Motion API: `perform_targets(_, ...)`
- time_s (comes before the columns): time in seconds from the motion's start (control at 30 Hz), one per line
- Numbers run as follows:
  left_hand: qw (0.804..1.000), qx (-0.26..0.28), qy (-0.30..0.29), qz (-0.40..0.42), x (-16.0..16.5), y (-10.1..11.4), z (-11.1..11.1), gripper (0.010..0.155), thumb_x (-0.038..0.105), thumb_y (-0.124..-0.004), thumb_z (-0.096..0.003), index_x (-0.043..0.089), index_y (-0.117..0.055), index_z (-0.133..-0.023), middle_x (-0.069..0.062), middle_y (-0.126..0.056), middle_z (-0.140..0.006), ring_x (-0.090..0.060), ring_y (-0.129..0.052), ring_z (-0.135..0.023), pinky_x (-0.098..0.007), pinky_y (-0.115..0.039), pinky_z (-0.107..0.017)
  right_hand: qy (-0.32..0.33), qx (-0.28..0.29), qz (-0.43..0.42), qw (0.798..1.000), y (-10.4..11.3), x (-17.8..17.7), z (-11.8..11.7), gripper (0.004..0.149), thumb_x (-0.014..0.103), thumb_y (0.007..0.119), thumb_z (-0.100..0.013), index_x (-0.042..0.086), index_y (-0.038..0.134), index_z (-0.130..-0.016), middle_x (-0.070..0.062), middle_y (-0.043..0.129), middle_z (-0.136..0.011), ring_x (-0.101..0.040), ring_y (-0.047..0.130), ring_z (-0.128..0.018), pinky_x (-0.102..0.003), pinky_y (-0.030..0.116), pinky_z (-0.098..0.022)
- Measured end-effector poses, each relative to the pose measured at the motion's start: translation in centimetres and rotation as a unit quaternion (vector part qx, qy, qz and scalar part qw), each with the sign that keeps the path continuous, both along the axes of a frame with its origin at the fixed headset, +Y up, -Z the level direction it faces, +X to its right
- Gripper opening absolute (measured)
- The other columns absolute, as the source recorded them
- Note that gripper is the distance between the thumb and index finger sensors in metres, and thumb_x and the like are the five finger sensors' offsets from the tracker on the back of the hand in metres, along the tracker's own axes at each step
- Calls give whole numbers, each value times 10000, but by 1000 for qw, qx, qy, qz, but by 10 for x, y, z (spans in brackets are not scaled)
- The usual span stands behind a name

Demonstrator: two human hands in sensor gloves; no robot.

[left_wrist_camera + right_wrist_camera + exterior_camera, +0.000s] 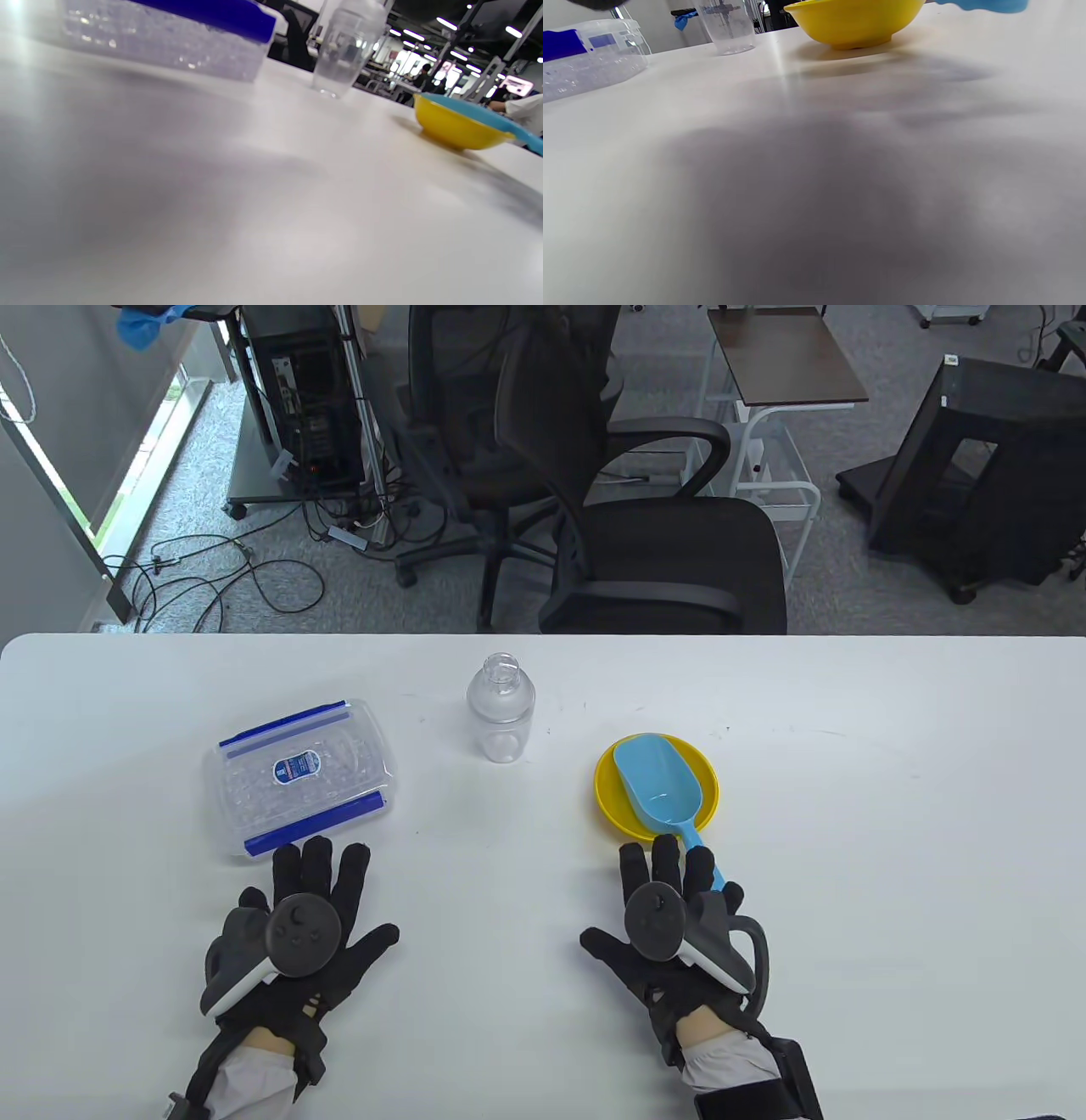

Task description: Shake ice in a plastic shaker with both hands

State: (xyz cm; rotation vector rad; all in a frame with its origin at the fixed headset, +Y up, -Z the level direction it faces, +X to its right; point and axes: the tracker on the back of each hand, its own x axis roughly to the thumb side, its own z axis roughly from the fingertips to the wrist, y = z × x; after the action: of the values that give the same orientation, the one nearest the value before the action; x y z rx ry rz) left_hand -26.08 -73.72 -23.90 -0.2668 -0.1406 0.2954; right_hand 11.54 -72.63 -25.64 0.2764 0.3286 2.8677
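The clear plastic shaker (501, 711) stands up straight on the white table (891, 848), near the middle of the far edge. Its top is open, with no cap on it. It looks empty inside, but it is hard to be sure.

To the left of the shaker sits a clear box (299, 777) with a lid held by blue clips. Small clear bits of ice show through its sides in the wrist views. To the right of the shaker is a yellow bowl (609, 797). A blue scoop (655, 791) lies in the bowl, and its handle sticks out over the rim toward the near edge.

The left hand (301, 933) lies flat on the table just in front of the box, fingers spread out straight, holding nothing. The right hand (670, 929) lies flat too, fingers straight. Its fingertips (664, 853) lie over the scoop's handle, but they do not grip it.
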Motion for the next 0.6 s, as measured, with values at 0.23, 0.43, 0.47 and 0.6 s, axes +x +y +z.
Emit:
perform_targets(0.23,1000,-3,-11,6,4,0,-3,877,674,-542,-593,307,32,-1144,-215,49,-1201,-472,99,-1041,-814,-96,-638,-5,-3,-138,990,30,-23,-18,958,641,678,-498,270,-37,-1016,-188,-97,-1109,-563,-47,-949,-808,126,-609)
perform_targets(0.43,1000,-1,-13,13,4,2,-3,872,671,-543,-595,308,25,-1148,-211,45,-1204,-471,96,-1045,-813,-96,-641,-19,-7,-275,961,61,-55,-68,963,588,724,-507,275,-41,-1003,-199,-82,-1105,-571,3,-959,-790,183,-639)
perform_targets(0.47,1000,-1,-14,14,4,2,-3,873,672,-543,-594,308,25,-1148,-213,44,-1204,-471,96,-1045,-814,-97,-640,-28,-2,-294,956,66,-61,-79,968,584,729,-506,275,-45,-999,-199,-81,-1104,-572,10,-960,-788,191,-642)
perform_targets(0.6,1000,3,-15,14,1,3,-2,865,663,-551,-597,305,5,-1156,-214,34,-1206,-472,93,-1048,-813,-100,-642,-64,9,-394,917,77,-82,-116,974,559,750,-502,280,-42,-995,-189,-71,-1109,-561,14,-971,-784,192,-652)
